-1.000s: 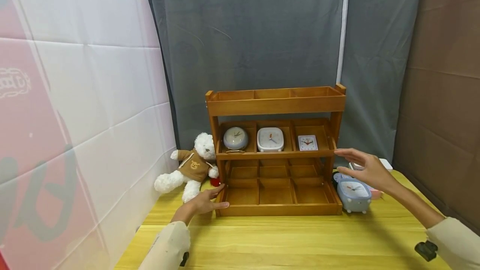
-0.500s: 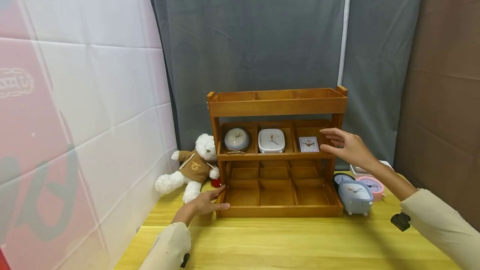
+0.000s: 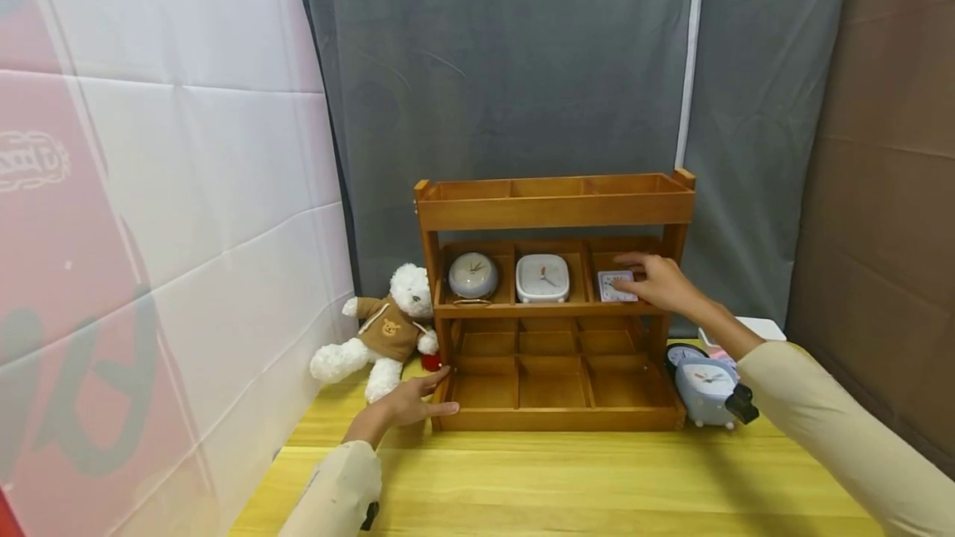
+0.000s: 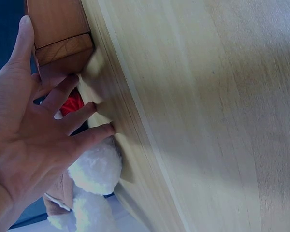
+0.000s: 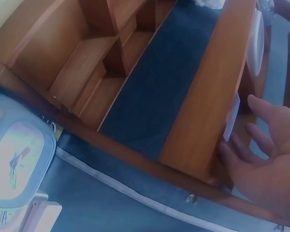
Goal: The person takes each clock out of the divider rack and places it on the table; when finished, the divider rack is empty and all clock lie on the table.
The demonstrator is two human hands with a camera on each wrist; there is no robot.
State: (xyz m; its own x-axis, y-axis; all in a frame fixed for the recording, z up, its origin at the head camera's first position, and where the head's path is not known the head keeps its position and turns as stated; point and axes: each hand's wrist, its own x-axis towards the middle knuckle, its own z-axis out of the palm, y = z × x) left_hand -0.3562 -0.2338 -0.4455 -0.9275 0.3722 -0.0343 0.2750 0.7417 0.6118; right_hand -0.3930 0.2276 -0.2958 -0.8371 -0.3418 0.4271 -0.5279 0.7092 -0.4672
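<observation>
My left hand [image 3: 403, 404] rests at the lower left corner of a brown wooden rack [image 3: 555, 210]. In the left wrist view its fingers [image 4: 77, 118] are spread, the thumb lying along the rack's front corner. On the middle tier, my right hand [image 3: 660, 282] reaches into the right compartment around a small square alarm clock [image 3: 609, 282], partly covering its face. The right wrist view shows this clock [image 5: 232, 118] edge-on, with the fingers loosely spread beside it. A round clock [image 3: 473, 275] and a white rounded-square clock [image 3: 542, 278] occupy the other compartments there.
A blue alarm clock [image 3: 707, 392] stands right of the rack, under my right forearm, with a dark round clock [image 3: 682, 352] and others behind it. Left of the rack sits a white teddy bear [image 3: 388, 330] in a brown hoodie. The yellow wooden table [image 3: 552, 479] extends in front.
My right hand has moved left and slightly inward, from beside the rack's right post to the small square clock. The left hand has stayed at the rack's corner.
</observation>
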